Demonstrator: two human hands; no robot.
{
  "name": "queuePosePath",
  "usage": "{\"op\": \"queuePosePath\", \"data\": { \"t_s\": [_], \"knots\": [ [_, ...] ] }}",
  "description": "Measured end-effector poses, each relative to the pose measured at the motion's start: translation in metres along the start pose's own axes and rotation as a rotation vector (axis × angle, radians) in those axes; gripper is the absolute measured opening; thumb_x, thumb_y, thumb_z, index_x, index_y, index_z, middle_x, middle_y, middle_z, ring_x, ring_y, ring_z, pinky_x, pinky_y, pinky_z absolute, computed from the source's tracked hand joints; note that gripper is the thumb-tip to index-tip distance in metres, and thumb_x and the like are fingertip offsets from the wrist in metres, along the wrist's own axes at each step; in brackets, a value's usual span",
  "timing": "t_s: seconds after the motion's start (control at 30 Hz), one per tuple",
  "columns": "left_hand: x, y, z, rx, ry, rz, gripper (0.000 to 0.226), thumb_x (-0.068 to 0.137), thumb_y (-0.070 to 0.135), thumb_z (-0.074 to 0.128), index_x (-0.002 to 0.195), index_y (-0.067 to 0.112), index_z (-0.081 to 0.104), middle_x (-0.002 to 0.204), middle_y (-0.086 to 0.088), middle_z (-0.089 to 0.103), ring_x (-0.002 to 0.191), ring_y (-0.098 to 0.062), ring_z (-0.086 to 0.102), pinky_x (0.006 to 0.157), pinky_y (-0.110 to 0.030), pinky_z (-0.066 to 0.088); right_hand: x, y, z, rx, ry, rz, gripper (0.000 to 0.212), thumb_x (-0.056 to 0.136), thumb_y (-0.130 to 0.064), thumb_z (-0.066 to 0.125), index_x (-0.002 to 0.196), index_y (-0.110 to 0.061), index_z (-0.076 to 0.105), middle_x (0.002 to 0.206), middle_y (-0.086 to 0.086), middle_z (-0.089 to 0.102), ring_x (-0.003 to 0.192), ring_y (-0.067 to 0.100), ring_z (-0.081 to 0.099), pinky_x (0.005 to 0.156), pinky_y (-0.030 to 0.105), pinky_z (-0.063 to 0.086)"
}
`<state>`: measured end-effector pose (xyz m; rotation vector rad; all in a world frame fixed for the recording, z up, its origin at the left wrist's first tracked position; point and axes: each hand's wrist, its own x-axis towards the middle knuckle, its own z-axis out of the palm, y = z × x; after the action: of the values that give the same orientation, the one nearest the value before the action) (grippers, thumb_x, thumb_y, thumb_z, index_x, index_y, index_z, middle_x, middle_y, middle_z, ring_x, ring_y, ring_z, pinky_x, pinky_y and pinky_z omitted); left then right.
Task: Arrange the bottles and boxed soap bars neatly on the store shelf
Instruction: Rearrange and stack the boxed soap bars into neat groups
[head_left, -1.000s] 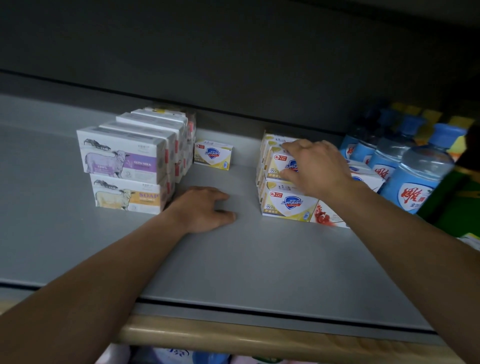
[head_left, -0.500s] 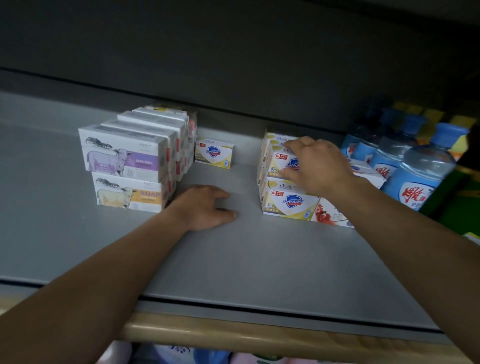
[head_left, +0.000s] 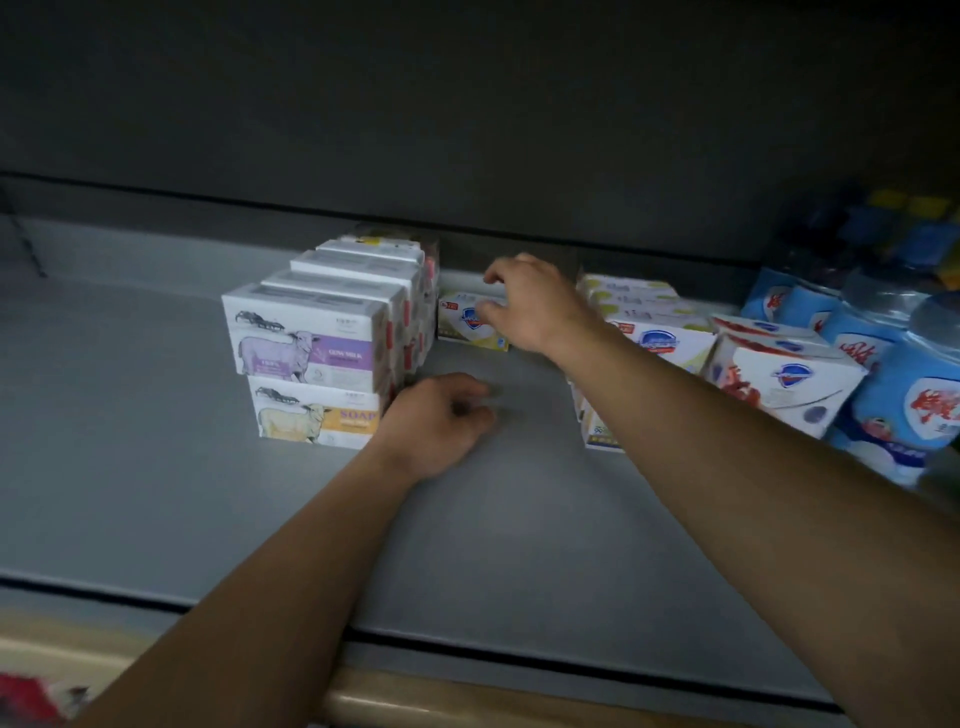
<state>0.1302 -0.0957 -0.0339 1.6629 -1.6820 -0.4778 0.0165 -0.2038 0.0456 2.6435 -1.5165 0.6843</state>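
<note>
My right fingers (head_left: 491, 312) are spreading wide over the lone soap box (head_left: 467, 325) by the back wall; light, stiff cardboard, best pinched across its short sides. Left hand (head_left: 441, 423) is resting loosely curled, empty, on the shelf (head_left: 156, 467).

Grey shelf (head_left: 156, 467); white boxes (head_left: 311, 332) with purple and yellow sheep; lone yellow-white box (head_left: 462, 322) with blue shield; bottles (head_left: 914, 405) blue-labelled, red writing.

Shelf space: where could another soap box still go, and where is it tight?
The shelf is bare left of the sheep-print boxes and along its front edge. A narrower patch lies between them and the yellow-and-white boxes, partly taken by both hands. The blue bottles crowd the right end.
</note>
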Motion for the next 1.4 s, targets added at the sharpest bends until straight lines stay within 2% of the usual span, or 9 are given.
{"op": "queuePosePath", "data": {
  "t_s": [0.07, 0.27, 0.5, 0.7, 0.83, 1.0, 1.13, 1.23, 1.4],
  "knots": [
    [0.001, -0.002, 0.0, -0.066, 0.057, -0.018, 0.029, 0.09, 0.027, 0.062, 0.118, 0.022, 0.067, 0.116, 0.005, 0.07, 0.111, -0.01, 0.062, 0.101, -0.022, 0.043, 0.021, 0.004, 0.017, -0.012, -0.056, 0.072, 0.052, 0.09, -0.037, 0.067, 0.135, -0.016, 0.054, 0.138, 0.011, 0.05, 0.127, 0.03, 0.049, 0.104, 0.037, 0.042],
    [0.005, -0.007, 0.005, -0.068, 0.143, -0.043, 0.029, 0.094, 0.033, 0.057, 0.12, 0.024, 0.066, 0.118, 0.007, 0.069, 0.111, -0.008, 0.06, 0.085, -0.007, 0.034, 0.057, 0.018, 0.053, -0.145, -0.159, 0.208, 0.056, 0.088, -0.035, 0.069, 0.134, -0.009, 0.052, 0.137, 0.018, 0.05, 0.123, 0.036, 0.051, 0.1, 0.038, 0.045],
    [0.006, -0.006, 0.006, -0.136, 0.152, -0.06, 0.027, 0.093, 0.035, 0.057, 0.115, 0.022, 0.066, 0.111, 0.004, 0.071, 0.108, -0.013, 0.063, 0.097, -0.023, 0.044, 0.033, -0.002, 0.037, -0.301, -0.012, 0.127, 0.046, 0.087, -0.02, 0.067, 0.13, -0.008, 0.056, 0.13, 0.014, 0.05, 0.12, 0.034, 0.049, 0.09, 0.039, 0.047],
    [0.002, 0.004, 0.003, -0.243, 0.268, -0.081, 0.028, 0.094, 0.036, 0.055, 0.117, 0.021, 0.061, 0.111, 0.001, 0.068, 0.102, -0.015, 0.061, 0.089, -0.023, 0.042, -0.038, -0.026, -0.028, -0.281, 0.164, 0.015, 0.046, 0.086, -0.019, 0.068, 0.128, -0.013, 0.052, 0.125, 0.007, 0.053, 0.117, 0.031, 0.048, 0.081, 0.038, 0.043],
    [-0.006, 0.015, 0.0, -0.648, 0.26, 0.029, 0.026, 0.094, 0.03, 0.06, 0.119, 0.034, 0.057, 0.118, 0.007, 0.067, 0.108, -0.011, 0.063, 0.1, -0.041, 0.049, -0.096, -0.021, -0.045, -0.158, 0.265, 0.008, 0.046, 0.088, -0.021, 0.067, 0.131, -0.018, 0.053, 0.125, 0.004, 0.053, 0.113, 0.029, 0.047, 0.086, 0.036, 0.042],
    [-0.008, 0.019, 0.002, -0.711, 0.128, 0.198, 0.018, 0.094, 0.013, 0.061, 0.111, 0.018, 0.064, 0.109, -0.005, 0.072, 0.104, -0.024, 0.068, 0.083, -0.039, 0.058, -0.133, 0.003, -0.037, 0.151, 0.216, 0.041, 0.045, 0.094, -0.02, 0.058, 0.139, -0.019, 0.05, 0.137, 0.002, 0.049, 0.124, 0.024, 0.044, 0.1, 0.027, 0.029],
    [-0.005, 0.02, 0.003, -0.771, 0.136, 0.117, 0.013, 0.095, 0.018, 0.059, 0.096, 0.01, 0.069, 0.094, -0.01, 0.075, 0.087, -0.023, 0.071, 0.073, -0.032, 0.06, -0.151, 0.015, -0.021, 0.408, 0.305, -0.011, 0.06, 0.085, -0.016, 0.069, 0.141, -0.023, 0.047, 0.138, -0.01, 0.039, 0.12, 0.004, 0.045, 0.099, 0.019, 0.041],
    [-0.004, 0.021, -0.001, -0.895, 0.129, -0.009, 0.027, 0.095, 0.028, 0.058, 0.09, 0.004, 0.07, 0.087, -0.017, 0.074, 0.074, -0.024, 0.072, 0.064, -0.029, 0.06, -0.156, 0.019, -0.015, 0.509, 0.255, -0.098, 0.079, 0.077, -0.014, 0.074, 0.145, -0.032, 0.037, 0.133, -0.022, 0.031, 0.122, -0.019, 0.032, 0.097, 0.003, 0.033],
    [-0.005, 0.021, -0.008, -0.939, 0.166, -0.085, 0.031, 0.09, 0.043, 0.062, 0.091, 0.014, 0.07, 0.072, -0.011, 0.071, 0.049, -0.022, 0.062, 0.046, -0.027, 0.05, -0.159, 0.021, -0.015, 0.632, 0.256, -0.066, 0.058, 0.083, -0.019, 0.073, 0.136, -0.03, 0.052, 0.13, -0.009, 0.052, 0.112, 0.007, 0.059, 0.092, 0.028, 0.053]
  ]
}}
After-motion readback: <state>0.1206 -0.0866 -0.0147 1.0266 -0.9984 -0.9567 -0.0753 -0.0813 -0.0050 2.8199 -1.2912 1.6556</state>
